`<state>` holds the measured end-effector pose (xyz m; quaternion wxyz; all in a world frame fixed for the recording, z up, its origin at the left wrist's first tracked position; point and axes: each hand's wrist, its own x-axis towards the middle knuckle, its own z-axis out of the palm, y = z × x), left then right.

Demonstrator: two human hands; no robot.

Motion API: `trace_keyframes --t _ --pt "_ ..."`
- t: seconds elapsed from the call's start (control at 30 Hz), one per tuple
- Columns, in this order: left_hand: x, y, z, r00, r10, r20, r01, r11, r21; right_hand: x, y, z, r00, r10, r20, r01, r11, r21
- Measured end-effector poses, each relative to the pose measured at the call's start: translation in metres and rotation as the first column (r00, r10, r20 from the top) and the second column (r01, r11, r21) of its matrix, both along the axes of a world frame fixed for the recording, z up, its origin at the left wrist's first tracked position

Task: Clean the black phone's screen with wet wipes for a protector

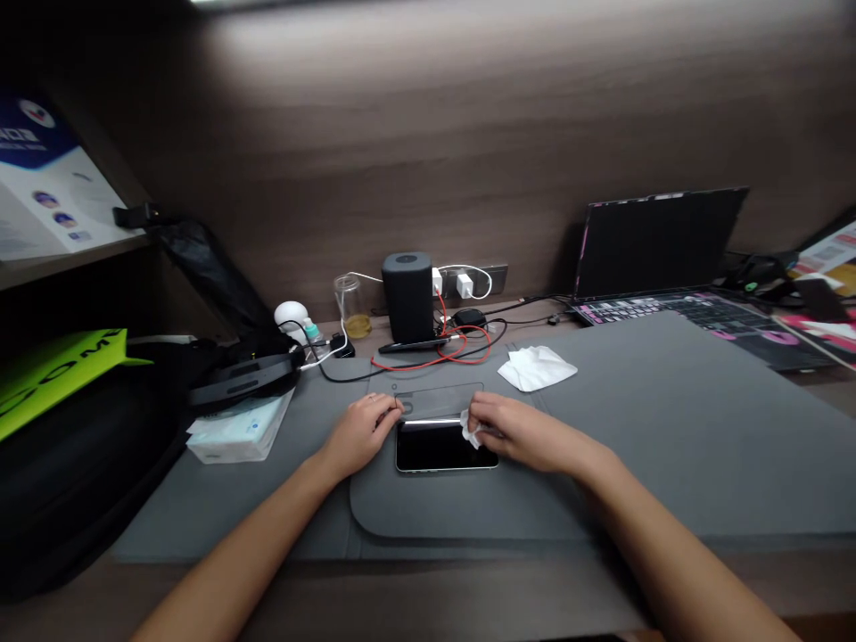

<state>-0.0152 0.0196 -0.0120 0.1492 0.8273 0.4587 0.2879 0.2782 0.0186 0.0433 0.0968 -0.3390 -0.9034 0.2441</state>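
A smartphone [441,448] with a dark screen lies flat on the grey desk mat, its long side toward me. My left hand [361,433] is at its upper left corner, thumb and forefinger closed together there. In the fingers of my right hand [512,432] is a crumpled white tissue [469,431], which touches the right part of the screen. Just behind the phone lies a thin clear sheet [441,399] with a dark outline, partly hidden by both hands. A second white tissue [537,368] lies spread on the mat beyond my right hand.
A black box-shaped device [407,299], a glass jar [352,308] and tangled cables [468,348] stand along the wall. An open laptop [659,245] is at the right. A tissue pack [242,430] and a black bag [73,499] are at the left.
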Motion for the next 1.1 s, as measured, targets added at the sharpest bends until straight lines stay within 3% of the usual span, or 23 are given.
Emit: trace_keyframes --t 0.1,0.27,0.4,0.53,0.7,0.83,1.0,1.1 --pt "0.0001 -0.0001 0.0003 1.000 0.009 -0.007 -0.009 1.000 -0.001 0.0004 0.0005 -0.0004 0.998 0.064 0.023 -0.062 0.996 -0.061" --pt "-0.0002 -0.0002 0.0001 1.000 0.007 -0.009 -0.007 1.000 -0.004 -0.0004 0.0004 -0.0001 1.000 -0.016 -0.005 0.016 1.000 -0.001" --pt "-0.0009 0.0006 -0.0013 1.000 0.002 -0.004 -0.002 1.000 -0.002 0.0001 -0.0003 0.0001 0.996 0.086 0.011 -0.084 0.987 -0.135" --pt "-0.0008 0.0009 -0.0013 1.000 -0.004 -0.007 0.004 1.000 0.000 0.0014 0.0013 -0.0006 1.000 -0.013 -0.015 0.011 0.997 -0.082" --pt "-0.0002 0.0003 0.0000 1.000 -0.002 0.003 0.002 1.000 0.006 0.0045 0.0021 0.0013 0.998 0.064 0.012 -0.060 0.976 -0.207" --pt "-0.0002 0.0005 -0.0006 1.000 0.000 0.001 0.000 1.000 -0.001 0.0051 0.0030 0.0021 0.998 -0.049 -0.028 0.044 0.988 -0.147" --pt "-0.0006 0.0010 -0.0015 1.000 -0.001 -0.010 0.001 1.000 -0.005 0.0056 0.0035 0.0008 1.000 0.016 -0.009 -0.017 0.968 -0.249" --pt "-0.0004 0.0008 -0.0009 1.000 0.003 -0.015 -0.004 1.000 -0.004 0.0051 0.0034 0.0005 0.997 -0.077 -0.030 0.070 0.979 -0.190"
